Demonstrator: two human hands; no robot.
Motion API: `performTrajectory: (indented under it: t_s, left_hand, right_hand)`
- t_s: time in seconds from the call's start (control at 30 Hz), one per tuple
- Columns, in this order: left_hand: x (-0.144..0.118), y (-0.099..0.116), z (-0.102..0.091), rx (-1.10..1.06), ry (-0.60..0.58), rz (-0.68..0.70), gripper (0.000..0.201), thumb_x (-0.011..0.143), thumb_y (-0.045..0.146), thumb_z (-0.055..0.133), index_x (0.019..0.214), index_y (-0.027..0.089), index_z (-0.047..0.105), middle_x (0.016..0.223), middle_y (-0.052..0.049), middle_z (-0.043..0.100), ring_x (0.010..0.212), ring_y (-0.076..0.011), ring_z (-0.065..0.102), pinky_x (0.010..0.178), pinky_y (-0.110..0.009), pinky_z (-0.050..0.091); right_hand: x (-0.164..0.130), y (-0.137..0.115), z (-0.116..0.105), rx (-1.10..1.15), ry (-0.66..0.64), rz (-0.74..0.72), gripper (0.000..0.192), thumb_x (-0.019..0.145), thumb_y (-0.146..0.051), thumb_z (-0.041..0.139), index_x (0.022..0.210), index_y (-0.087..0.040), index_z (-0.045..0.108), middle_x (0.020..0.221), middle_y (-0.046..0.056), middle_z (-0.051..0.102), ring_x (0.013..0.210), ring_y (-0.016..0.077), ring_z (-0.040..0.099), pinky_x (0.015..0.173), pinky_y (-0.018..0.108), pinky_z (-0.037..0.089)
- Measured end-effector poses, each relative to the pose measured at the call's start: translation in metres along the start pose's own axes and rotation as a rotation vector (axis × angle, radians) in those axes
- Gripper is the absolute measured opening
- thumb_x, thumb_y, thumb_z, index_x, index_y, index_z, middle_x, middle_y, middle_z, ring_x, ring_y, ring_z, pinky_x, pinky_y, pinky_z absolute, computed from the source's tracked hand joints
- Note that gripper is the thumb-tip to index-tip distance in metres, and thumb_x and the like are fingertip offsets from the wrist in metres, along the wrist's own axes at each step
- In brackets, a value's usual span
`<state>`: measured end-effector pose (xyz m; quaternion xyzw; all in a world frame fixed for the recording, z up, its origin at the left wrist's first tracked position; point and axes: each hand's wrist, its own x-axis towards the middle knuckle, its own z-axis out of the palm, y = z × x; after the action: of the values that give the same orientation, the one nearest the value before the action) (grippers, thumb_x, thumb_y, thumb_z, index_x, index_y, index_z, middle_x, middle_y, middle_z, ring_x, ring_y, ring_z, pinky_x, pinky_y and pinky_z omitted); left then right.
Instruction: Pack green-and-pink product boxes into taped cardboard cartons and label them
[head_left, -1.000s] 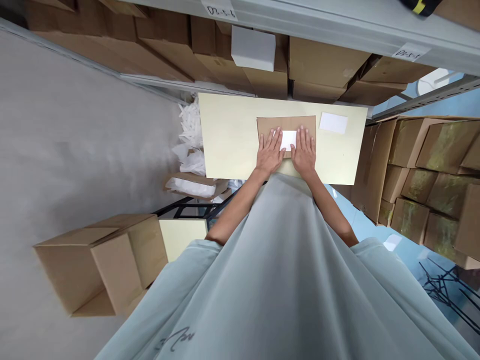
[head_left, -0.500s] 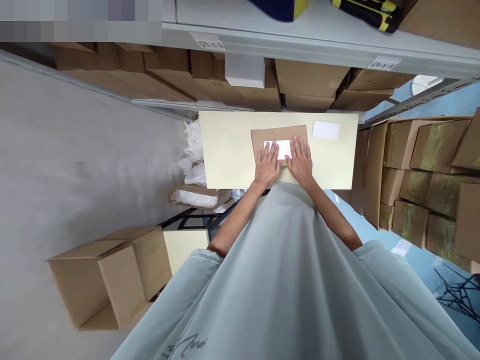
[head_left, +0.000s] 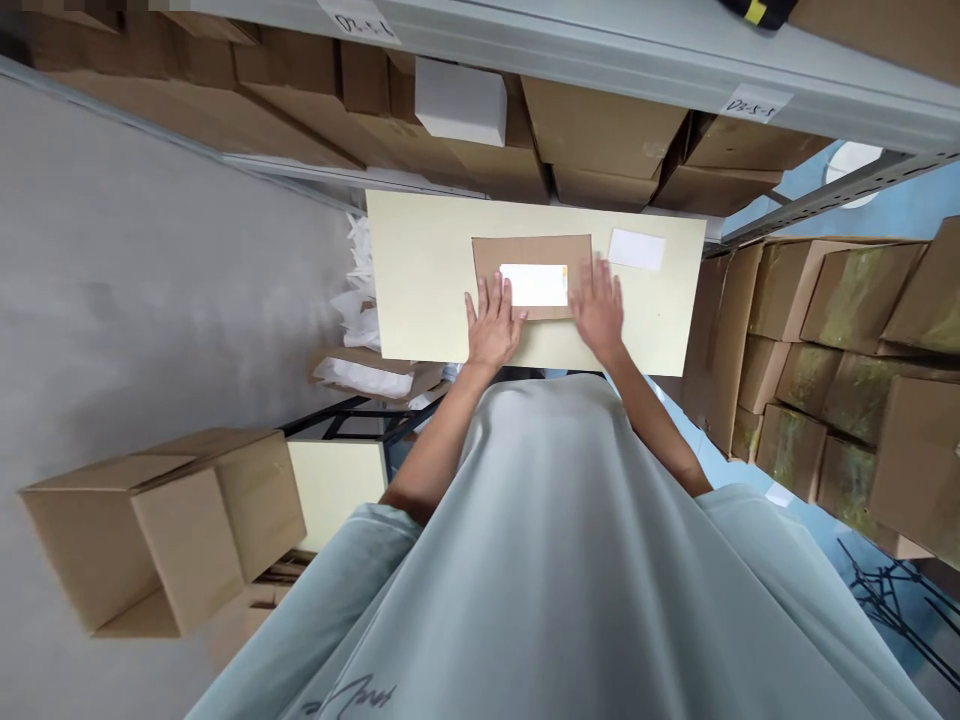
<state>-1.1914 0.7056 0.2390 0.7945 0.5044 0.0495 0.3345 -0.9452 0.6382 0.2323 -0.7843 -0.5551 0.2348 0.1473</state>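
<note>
A flat piece of brown cardboard, perhaps a mailer, lies on the cream tabletop. On it sits a white label with a small orange mark at its right end. My left hand lies with fingers spread over the cardboard's lower left part, fingertips at the label's left end. My right hand, a little blurred, is open at the cardboard's right edge, off the label. Whether it touches the cardboard I cannot tell. A second white slip lies to the right, beyond the right fingertips.
Behind the table a grey shelf holds brown boxes and a white box. Stacked cartons stand at the right. An open carton is at the lower left, and white packing material lies beside the table's left end.
My hands have moved apart: the right one has slid off the label to the right, the left towards its left end. More of the label shows. The camera view has shifted.
</note>
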Motion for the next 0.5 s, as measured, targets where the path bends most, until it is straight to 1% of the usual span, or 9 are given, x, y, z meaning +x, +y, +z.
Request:
performTrajectory:
  t_s: [0.07,0.1,0.17,0.2,0.27,0.3,0.37,0.43,0.5]
  left_hand:
    - [-0.007,-0.018,-0.004,-0.080,0.064,-0.099,0.091,0.113,0.072,0.038,0.184,0.015,0.029,0.194,-0.014,0.012,0.182,-0.0329,-0.005,0.145,-0.060,-0.009]
    - [-0.010,-0.027,-0.006,-0.145,0.100,-0.180,0.092,0.113,0.074,0.038,0.183,0.014,0.030,0.194,-0.015,0.012,0.182,-0.0326,-0.005,0.146,-0.059,-0.006]
    - [-0.014,-0.040,-0.007,-0.346,0.154,-0.395,0.091,0.114,0.074,0.035,0.182,0.014,0.033,0.193,-0.016,0.017,0.182,-0.0299,0.002,0.147,-0.054,0.000]
    - [-0.014,-0.044,-0.007,-0.451,0.163,-0.494,0.089,0.115,0.073,0.032,0.181,0.014,0.036,0.192,-0.017,0.022,0.181,-0.0285,0.010,0.147,-0.052,0.005]
    - [-0.012,-0.045,-0.007,-0.611,0.147,-0.600,0.087,0.116,0.074,0.024,0.178,0.015,0.042,0.187,-0.020,0.036,0.177,-0.0277,0.029,0.146,-0.050,0.019]
    - [-0.010,-0.043,-0.006,-0.654,0.129,-0.602,0.087,0.117,0.074,0.021,0.177,0.015,0.045,0.183,-0.021,0.043,0.173,-0.0280,0.039,0.143,-0.049,0.029]
    - [-0.008,-0.036,-0.008,-0.704,0.085,-0.544,0.087,0.117,0.073,0.015,0.174,0.017,0.050,0.175,-0.020,0.055,0.164,-0.0276,0.054,0.135,-0.048,0.045]
    - [-0.007,-0.031,-0.013,-0.752,0.059,-0.477,0.087,0.118,0.072,0.011,0.173,0.018,0.052,0.171,-0.017,0.060,0.161,-0.0252,0.059,0.129,-0.043,0.053]
    - [-0.009,-0.029,-0.024,-0.783,0.085,-0.413,0.087,0.118,0.071,0.012,0.174,0.016,0.050,0.172,-0.017,0.059,0.161,-0.0242,0.059,0.129,-0.040,0.053]
  right_hand:
    - [0.000,0.037,-0.009,0.093,0.085,0.203,0.098,0.117,-0.073,0.014,0.178,0.000,0.034,0.189,0.029,0.024,0.180,0.0370,0.017,0.144,0.069,0.014]
    - [-0.003,0.054,-0.013,0.145,0.100,0.285,0.102,0.116,-0.076,0.015,0.176,0.004,0.037,0.186,0.033,0.026,0.179,0.0385,0.021,0.143,0.068,0.018]
    - [-0.013,0.074,-0.019,0.260,0.085,0.376,0.104,0.115,-0.079,0.020,0.175,0.004,0.039,0.185,0.033,0.031,0.177,0.0378,0.030,0.143,0.064,0.025]
    - [-0.019,0.076,-0.019,0.329,0.059,0.398,0.103,0.114,-0.080,0.024,0.175,0.001,0.041,0.185,0.030,0.034,0.175,0.0359,0.034,0.143,0.061,0.027]
    - [-0.031,0.065,-0.015,0.483,-0.006,0.418,0.100,0.113,-0.082,0.029,0.175,-0.006,0.046,0.183,0.023,0.042,0.173,0.0310,0.041,0.144,0.055,0.028]
    - [-0.036,0.054,-0.010,0.560,-0.036,0.424,0.100,0.111,-0.085,0.030,0.173,-0.009,0.049,0.181,0.021,0.046,0.172,0.0289,0.043,0.144,0.053,0.028]
    - [-0.045,0.028,-0.001,0.683,-0.070,0.432,0.105,0.107,-0.092,0.031,0.171,-0.011,0.054,0.180,0.018,0.049,0.171,0.0266,0.044,0.144,0.049,0.027]
    - [-0.052,0.005,0.004,0.745,-0.061,0.445,0.113,0.102,-0.099,0.032,0.172,-0.012,0.054,0.181,0.017,0.047,0.173,0.0264,0.041,0.145,0.048,0.026]
    - [-0.061,-0.010,0.000,0.766,-0.015,0.443,0.119,0.098,-0.102,0.032,0.174,-0.012,0.051,0.183,0.017,0.045,0.174,0.0269,0.039,0.145,0.046,0.024]
